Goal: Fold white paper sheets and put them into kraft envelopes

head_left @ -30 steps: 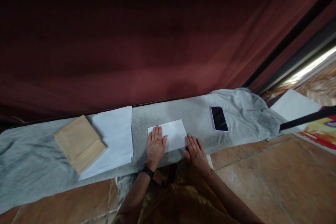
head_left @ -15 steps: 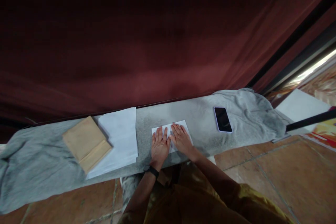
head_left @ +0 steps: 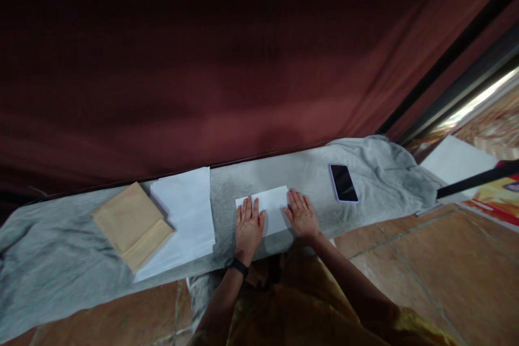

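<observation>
A small white paper (head_left: 275, 214) lies flat on the grey cloth (head_left: 267, 170). My left hand (head_left: 248, 230) rests palm down over its left end, fingers spread, a dark band on the wrist. At the paper's right edge my right hand (head_left: 302, 214) lies flat, its fingers apart. Neither hand grips anything. The middle of the paper shows between them; its ends are partly covered by the hands.
Left of my hands is a stack of white sheets (head_left: 187, 216), with brown paper envelopes (head_left: 130, 221) overlapping its left side. A phone (head_left: 344, 183) lies on the right. Behind the cloth rises a dark red surface (head_left: 259, 92). A dark bar (head_left: 478, 178) stands at the right.
My right hand has slid right, away from my left hand, to the paper's right edge. The left hand stays nearly in place. More of the paper now shows between them.
</observation>
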A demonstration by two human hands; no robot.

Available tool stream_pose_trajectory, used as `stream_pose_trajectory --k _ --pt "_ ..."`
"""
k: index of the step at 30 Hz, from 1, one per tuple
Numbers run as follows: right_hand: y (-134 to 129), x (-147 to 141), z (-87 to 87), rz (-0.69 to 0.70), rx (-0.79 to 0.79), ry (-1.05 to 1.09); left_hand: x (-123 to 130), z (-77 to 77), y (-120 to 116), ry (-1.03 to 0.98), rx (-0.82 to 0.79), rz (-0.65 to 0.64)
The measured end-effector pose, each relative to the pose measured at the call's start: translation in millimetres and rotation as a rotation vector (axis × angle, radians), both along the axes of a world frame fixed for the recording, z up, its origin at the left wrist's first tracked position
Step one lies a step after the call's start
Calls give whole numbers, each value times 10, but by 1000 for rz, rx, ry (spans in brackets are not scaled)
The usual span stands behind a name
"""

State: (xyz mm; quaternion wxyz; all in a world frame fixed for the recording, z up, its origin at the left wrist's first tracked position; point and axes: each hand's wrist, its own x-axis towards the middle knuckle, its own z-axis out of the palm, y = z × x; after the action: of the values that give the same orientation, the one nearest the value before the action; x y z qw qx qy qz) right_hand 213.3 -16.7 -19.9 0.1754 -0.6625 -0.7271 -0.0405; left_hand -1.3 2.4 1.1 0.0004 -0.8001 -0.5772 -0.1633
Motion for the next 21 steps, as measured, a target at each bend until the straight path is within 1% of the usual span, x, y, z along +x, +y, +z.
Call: stream_pose_trajectory --k 5,8,11,16,21 --pt "-11 -10 32 -7 5 -9 -15 20 -2 -19 -8 -3" --pt "-3 -3 45 -2 5 -12 -22 3 5 -30 -5 -23" --pt "-1 5 52 3 -4 -7 -11 -23 16 -36 7 -15" --pt "19 3 77 -3 -27 41 2 -35 31 -21 24 -14" --pt "41 -2 112 -15 -55 85 -19 -22 54 -25 48 -53"
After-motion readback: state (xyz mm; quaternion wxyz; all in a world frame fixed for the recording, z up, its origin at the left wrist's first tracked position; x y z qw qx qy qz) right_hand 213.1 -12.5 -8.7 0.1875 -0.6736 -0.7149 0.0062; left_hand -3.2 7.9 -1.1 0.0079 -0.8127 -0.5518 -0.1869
